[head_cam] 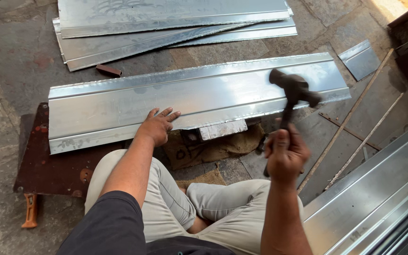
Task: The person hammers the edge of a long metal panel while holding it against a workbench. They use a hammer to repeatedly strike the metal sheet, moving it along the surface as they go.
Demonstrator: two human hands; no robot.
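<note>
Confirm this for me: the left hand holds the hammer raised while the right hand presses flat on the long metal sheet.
Wrong: the hands are swapped. In the head view the right hand holds the hammer raised, while the left hand presses flat on the long metal sheet.

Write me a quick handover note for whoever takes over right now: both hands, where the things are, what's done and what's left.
Left hand: flat on the near edge of the long metal sheet, pressing it down.
Right hand: fist shut round the handle of the hammer, raised over the sheet's right part.
The sheet lies across a block on sacking.
Done: long edges already folded.
Left: which stretch remains to be hammered can't be told.
</note>
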